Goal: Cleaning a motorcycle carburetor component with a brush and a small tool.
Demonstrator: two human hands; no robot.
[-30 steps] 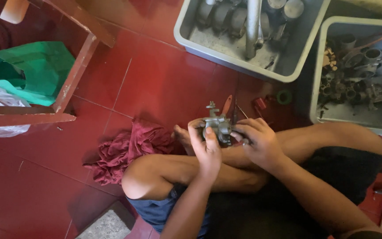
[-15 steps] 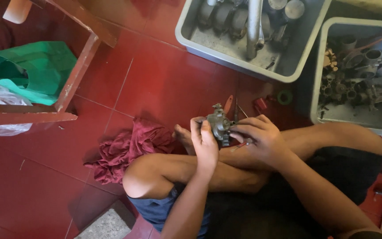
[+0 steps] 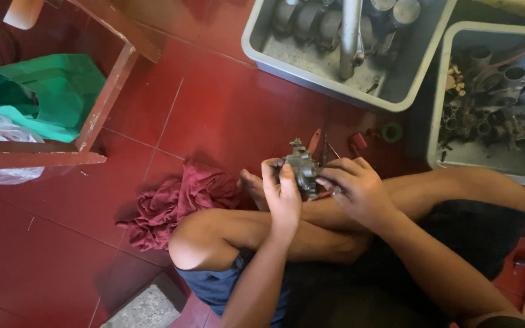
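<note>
Grip unchanged from a second ago at frame centre: my left hand and right hand both closed around small grey metal carburettor, so I'm still working it.

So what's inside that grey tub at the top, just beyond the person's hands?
The grey tub holds several dull metal cylinders and a long metal tube across them. Whatever lies beneath those parts is covered.

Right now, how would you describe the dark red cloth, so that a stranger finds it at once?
Start from the red tiled floor, then find the seated person's bent knee at lower centre. The dark red cloth lies crumpled on the tiles against that knee, left of the left hand. It is the only soft, wrinkled thing there; the green bag sits farther left.
</note>
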